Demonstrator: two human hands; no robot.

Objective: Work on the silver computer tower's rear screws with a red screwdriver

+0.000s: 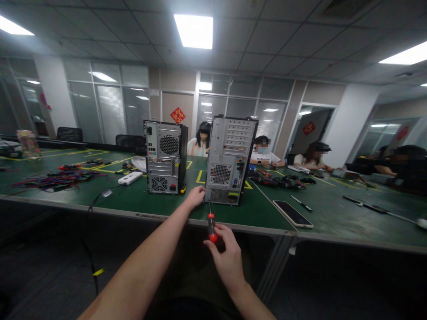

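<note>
Two computer towers stand upright on the green table with their rear panels facing me. At the lower left edge of the right computer tower (224, 146), my left hand (196, 196) is closed against its side, with fingertips partly hidden. My right hand (229, 252) is closed on the handle of a red and black screwdriver (211, 227). The shaft points away from me, up to the bottom left corner of that tower's rear panel. Any screw at the tip is too small to make out. The left computer tower (162, 166) stands apart from both hands.
A power strip (130, 178) and tangled thin cables (58, 180) lie to the left. Right of the towers are black cables (283, 181), a phone (292, 214) and another screwdriver (301, 203). Several people sit across the table. The table's front edge (247, 226) is close to me.
</note>
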